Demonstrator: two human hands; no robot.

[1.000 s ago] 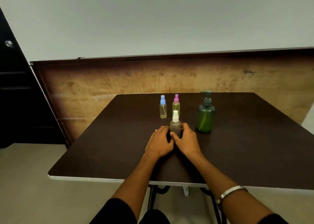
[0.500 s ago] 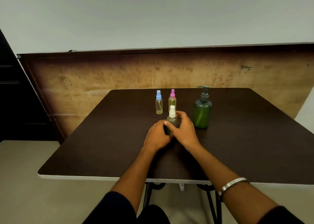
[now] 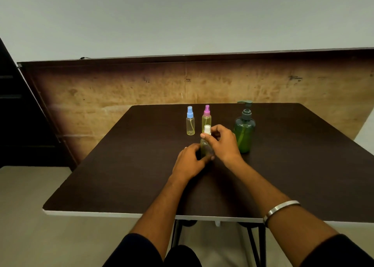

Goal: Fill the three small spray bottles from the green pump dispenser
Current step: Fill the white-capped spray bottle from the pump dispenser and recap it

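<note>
Dark table [image 3: 303, 175], open margins beyond bottles [image 3: 190, 122].

Both arms reach forward — left hand [image 3: 190, 161] curled low, right hand [image 3: 223, 143] raised, fingers pinched together

Dark brown desk [image 3: 303, 175], worn plywood panel [image 3: 121, 92] behind, grey-white wall [image 3: 182, 17] above, beige floor [image 3: 30, 226], dark shelving [image 3: 18, 125] left.

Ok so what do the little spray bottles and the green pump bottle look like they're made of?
Spray bottles, such as the blue-capped one: probably thin clear plastic; the dip tube and yellowish tint show through the wall, and the caps are opaque and matte. Green pump dispenser: likely translucent tinted plastic with a soft sheen, its tube faintly visible inside; the dark pump head looks like matte plastic.
</note>
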